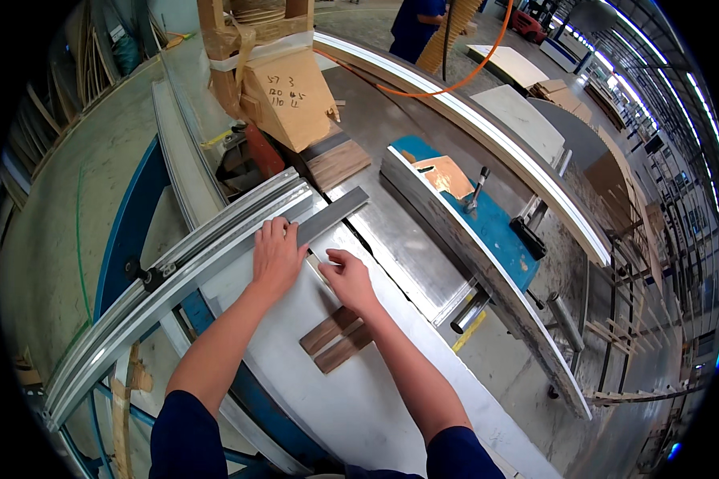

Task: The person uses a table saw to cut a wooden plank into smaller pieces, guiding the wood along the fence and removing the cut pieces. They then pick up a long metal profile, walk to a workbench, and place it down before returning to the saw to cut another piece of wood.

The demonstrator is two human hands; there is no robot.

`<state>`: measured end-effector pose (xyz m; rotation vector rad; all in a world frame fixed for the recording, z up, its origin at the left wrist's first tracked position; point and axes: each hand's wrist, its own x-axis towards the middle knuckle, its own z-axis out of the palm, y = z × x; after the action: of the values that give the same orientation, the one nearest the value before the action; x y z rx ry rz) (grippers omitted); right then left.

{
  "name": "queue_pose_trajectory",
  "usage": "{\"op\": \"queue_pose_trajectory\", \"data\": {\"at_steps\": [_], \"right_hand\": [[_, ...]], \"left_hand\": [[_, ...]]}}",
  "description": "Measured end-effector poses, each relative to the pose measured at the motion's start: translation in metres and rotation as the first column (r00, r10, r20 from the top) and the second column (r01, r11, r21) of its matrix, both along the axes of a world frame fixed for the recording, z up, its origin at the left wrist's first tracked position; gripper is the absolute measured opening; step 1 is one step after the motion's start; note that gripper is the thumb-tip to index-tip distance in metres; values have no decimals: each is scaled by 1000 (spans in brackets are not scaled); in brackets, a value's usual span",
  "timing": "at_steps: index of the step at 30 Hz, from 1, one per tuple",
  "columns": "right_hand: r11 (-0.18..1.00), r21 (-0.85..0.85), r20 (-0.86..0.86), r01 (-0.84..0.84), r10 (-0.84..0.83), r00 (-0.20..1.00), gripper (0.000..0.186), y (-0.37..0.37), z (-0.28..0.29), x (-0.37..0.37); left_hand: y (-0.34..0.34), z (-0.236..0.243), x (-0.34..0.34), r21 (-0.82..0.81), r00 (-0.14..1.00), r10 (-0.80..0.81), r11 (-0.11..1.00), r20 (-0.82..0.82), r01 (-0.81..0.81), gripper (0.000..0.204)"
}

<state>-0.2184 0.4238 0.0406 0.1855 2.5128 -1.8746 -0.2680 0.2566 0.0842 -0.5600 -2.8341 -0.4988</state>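
Resting on a grey strip (335, 214): one left hand (278, 259), fingers nearly straight and close together, laid over the strip's near end; whether they grip it cannot be told.

One right hand (350, 279), fingers bent inward, fingertips at a narrow pale strip (322, 275); hold, if any, cannot be told.

Grey strip: on the machine table, slanting away from the left hand, just beside a ribbed metal fence (236, 239).

Two wood-grain pieces (323, 331): side by side on the white table surface (272, 359), partly behind the right forearm.

One wood-grain board (339, 164): beyond the grey strip, below a cardboard box (287, 92).

One blue plate (499, 239): right side, behind a long rail (495, 295).

One co-worker (411, 28), dark blue clothing: background.
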Motion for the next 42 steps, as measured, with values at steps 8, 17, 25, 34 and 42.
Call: {"op": "queue_pose_trajectory", "data": {"at_steps": [8,17,25,34,42], "right_hand": [[911,-413,151,2,66,986,66,-22,-20,-43],[811,-585,64,21,21,998,86,-42,-40,-64],[730,-682,80,47,10,997,85,-41,-33,-62],[888,-430,84,166,-144,986,55,-35,-39,-57],[955,-284,-74,87,-113,991,18,-42,-31,-36]], "left_hand": [[-33,1,-28,-16,993,-104,995,-61,103,47],[-21,-11,-42,-67,990,-102,993,-97,95,36],[-9,-13,-53,-71,987,-116,992,-111,108,35],[3,-19,-65,-71,982,-145,988,-118,138,34],[8,-21,-62,-37,986,-81,996,-144,77,34]]}}
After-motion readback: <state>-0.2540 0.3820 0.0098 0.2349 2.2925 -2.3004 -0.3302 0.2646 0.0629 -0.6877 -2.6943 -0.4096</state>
